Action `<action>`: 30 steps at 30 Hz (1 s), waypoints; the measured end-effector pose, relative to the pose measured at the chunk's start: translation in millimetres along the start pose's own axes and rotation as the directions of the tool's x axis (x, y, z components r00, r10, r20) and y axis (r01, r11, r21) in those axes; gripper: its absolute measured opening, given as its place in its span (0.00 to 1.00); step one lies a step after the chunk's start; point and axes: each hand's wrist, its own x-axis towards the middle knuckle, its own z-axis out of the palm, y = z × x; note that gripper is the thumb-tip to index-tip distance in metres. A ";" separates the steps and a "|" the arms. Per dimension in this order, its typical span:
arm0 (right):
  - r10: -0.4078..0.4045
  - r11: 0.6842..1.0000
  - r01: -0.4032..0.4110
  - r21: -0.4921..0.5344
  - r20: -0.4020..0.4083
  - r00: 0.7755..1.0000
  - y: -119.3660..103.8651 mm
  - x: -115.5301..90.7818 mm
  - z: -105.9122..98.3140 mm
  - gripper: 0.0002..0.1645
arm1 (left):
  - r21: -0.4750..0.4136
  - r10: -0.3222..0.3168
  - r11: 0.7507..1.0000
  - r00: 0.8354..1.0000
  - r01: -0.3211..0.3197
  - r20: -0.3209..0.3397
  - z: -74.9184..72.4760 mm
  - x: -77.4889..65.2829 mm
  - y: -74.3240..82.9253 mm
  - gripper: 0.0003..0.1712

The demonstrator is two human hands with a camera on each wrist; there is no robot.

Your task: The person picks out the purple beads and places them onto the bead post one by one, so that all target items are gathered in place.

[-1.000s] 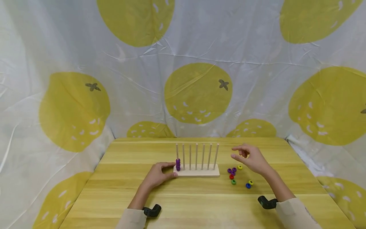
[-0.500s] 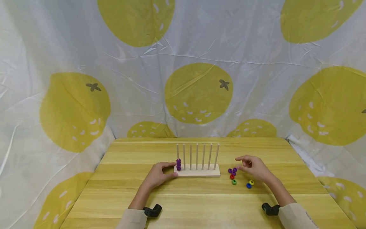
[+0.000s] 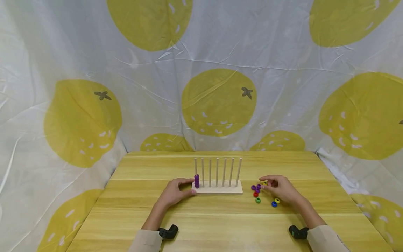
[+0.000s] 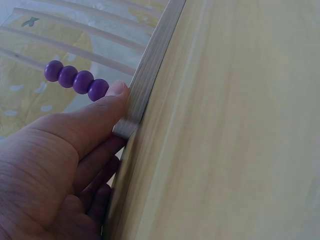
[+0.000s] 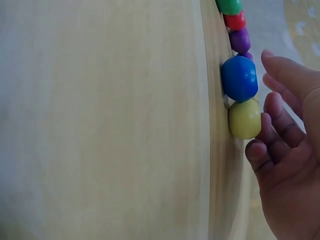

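Note:
A wooden peg stand (image 3: 217, 190) with a row of upright pegs sits mid-table. Purple beads (image 3: 196, 181) are stacked on its leftmost peg. My left hand (image 3: 174, 192) grips the left end of the base, the thumb on its near side in the left wrist view. To the right, my right hand (image 3: 281, 189) is low over the loose beads, thumb and index finger apart. Between those fingertips shows a yellow bead (image 3: 265, 183); no pinch on it is visible. Purple beads (image 3: 253, 187) lie just left of the thumb.
A red bead (image 3: 256, 194) and a green bead (image 3: 258, 200) lie in front of the purple ones. A blue bead (image 3: 274, 204) and a second yellow bead (image 3: 277, 201) are beside the right wrist. A lemon-print curtain (image 3: 217, 105) hangs behind the table.
My right hand has come down and slightly right to the loose beads, its fingers now around the far yellow bead. The left hand and stand have stayed put.

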 end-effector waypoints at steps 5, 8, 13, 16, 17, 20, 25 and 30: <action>-0.020 0.999 0.020 -0.025 0.012 1.000 4.0 1.5 2.9 0.21 | 0.006 -0.001 1.000 1.000 0.001 0.000 -0.3 0.1 0.4 0.29; -0.036 0.999 0.036 -0.029 0.016 0.999 4.2 1.7 3.9 0.21 | 0.009 0.003 1.000 1.000 -0.003 0.002 -0.4 -0.1 0.6 0.29; -0.047 0.998 0.048 -0.036 0.026 0.999 3.6 1.4 5.3 0.19 | 0.020 0.012 1.000 1.000 -0.012 0.006 -0.3 0.1 0.6 0.29; -0.042 0.998 0.043 -0.043 0.029 0.999 4.0 1.4 6.5 0.18 | 0.028 0.016 0.999 1.000 -0.016 0.002 -0.3 0.3 0.3 0.29; -0.039 0.998 0.040 -0.045 0.031 0.999 4.0 1.3 6.8 0.17 | 0.029 0.017 0.999 1.000 -0.017 0.000 -0.2 0.3 0.2 0.29; -0.032 0.998 0.033 -0.049 0.030 0.999 4.4 1.6 7.7 0.17 | 0.034 0.018 0.999 1.000 -0.018 -0.001 -0.1 0.3 0.2 0.29; -0.013 0.999 0.014 -0.049 0.027 1.000 4.1 1.9 9.0 0.16 | 0.029 0.020 0.999 1.000 -0.020 0.000 0.1 0.0 0.4 0.29; 0.006 0.999 -0.005 -0.042 0.026 1.000 3.5 2.0 9.6 0.14 | 0.020 0.020 1.000 1.000 -0.020 -0.002 0.0 -0.5 0.3 0.29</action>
